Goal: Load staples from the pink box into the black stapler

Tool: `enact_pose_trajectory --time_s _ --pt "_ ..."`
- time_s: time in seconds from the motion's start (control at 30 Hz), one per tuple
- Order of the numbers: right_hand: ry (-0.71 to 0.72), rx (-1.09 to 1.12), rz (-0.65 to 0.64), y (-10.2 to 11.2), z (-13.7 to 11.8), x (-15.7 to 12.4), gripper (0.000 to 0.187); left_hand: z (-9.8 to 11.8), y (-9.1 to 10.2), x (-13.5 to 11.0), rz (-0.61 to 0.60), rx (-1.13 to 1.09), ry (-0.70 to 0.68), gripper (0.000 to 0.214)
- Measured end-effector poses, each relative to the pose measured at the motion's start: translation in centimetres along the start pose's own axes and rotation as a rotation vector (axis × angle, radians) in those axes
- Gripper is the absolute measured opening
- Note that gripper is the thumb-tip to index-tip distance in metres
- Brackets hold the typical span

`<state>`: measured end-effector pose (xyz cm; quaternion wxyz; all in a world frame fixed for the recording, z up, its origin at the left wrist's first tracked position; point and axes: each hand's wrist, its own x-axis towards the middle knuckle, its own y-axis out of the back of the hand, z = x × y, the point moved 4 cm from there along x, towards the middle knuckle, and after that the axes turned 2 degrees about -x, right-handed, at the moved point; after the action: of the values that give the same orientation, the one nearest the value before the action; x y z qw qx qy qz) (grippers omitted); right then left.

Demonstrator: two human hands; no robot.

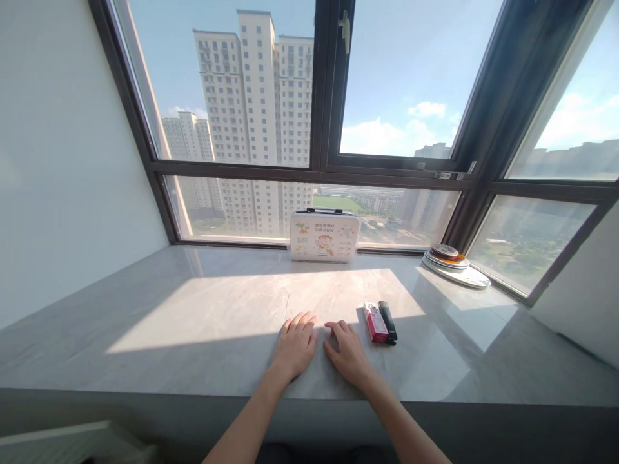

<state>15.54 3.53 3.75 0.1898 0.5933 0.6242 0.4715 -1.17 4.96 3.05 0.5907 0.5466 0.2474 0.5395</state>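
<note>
My left hand [294, 343] lies flat on the grey marble-look sill [203, 361], fingers stretched forward. Beside it my right hand [345, 350] rests palm down with its fingers a little bent, holding nothing. A small gap separates the two hands. To the right of my right hand lies a red and white box [376, 323], and a black stapler-like object [387, 322] is right alongside it. Neither hand touches them. Farther back, against the window, stands a white case [324, 237] with cartoon prints and a black handle.
At the back right corner sits a stack of round plates or discs [449, 259] on a white board [476, 279]. Dark window frames [319, 173] bound the sill behind. Its front edge runs under my forearms. A pale object [72, 441] shows at the lower left.
</note>
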Motion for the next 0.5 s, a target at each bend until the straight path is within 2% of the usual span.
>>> enact_pose_trajectory --time_s 0.07,0.13,0.3,0.5 --pt "-0.020 0.022 0.050 -0.9 0.6 1.4 0.054 -0.2 -0.2 0.1 -0.001 0.002 0.004 0.045" --pt "-0.062 0.014 0.091 -1.6 1.8 2.6 0.062 -0.4 -0.2 0.2 0.001 -0.001 0.008 0.045" --pt "-0.225 -0.139 0.168 -2.1 5.1 4.3 0.060 -0.8 -0.6 0.5 0.013 0.003 -0.023 0.046" --pt "-0.249 -0.215 0.162 -2.1 6.9 4.8 0.064 -1.2 -1.1 0.7 0.015 0.007 -0.029 0.047"
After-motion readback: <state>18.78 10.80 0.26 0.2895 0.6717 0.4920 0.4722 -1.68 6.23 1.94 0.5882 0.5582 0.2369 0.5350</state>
